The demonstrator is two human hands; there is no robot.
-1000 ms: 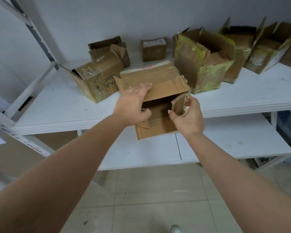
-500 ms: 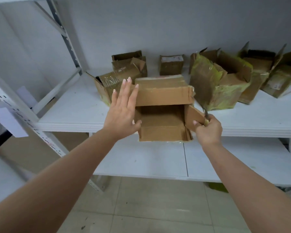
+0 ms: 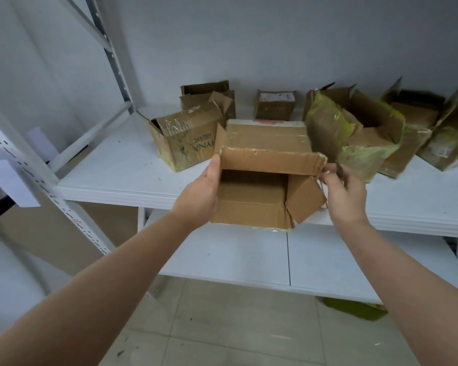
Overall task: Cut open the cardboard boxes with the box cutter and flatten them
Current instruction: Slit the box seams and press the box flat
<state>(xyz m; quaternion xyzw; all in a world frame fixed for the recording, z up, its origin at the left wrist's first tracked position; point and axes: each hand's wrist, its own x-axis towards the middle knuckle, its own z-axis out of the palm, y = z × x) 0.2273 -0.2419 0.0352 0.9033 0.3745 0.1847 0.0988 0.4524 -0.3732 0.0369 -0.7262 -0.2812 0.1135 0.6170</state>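
1. Open cardboard box (image 3: 262,180) sits at the front edge of the shelf (image 3: 111,175), flaps up, not flattened.
2. Left hand (image 3: 200,196) grips its left wall; right hand (image 3: 341,191) pinches a thin dark tool, probably the box cutter (image 3: 339,170).
3. Several boxes behind remain unflattened.

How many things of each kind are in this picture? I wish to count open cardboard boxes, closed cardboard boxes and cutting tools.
Open cardboard boxes: 6, counting the held box
Closed cardboard box: 1
Box cutter: 1
Total: 8
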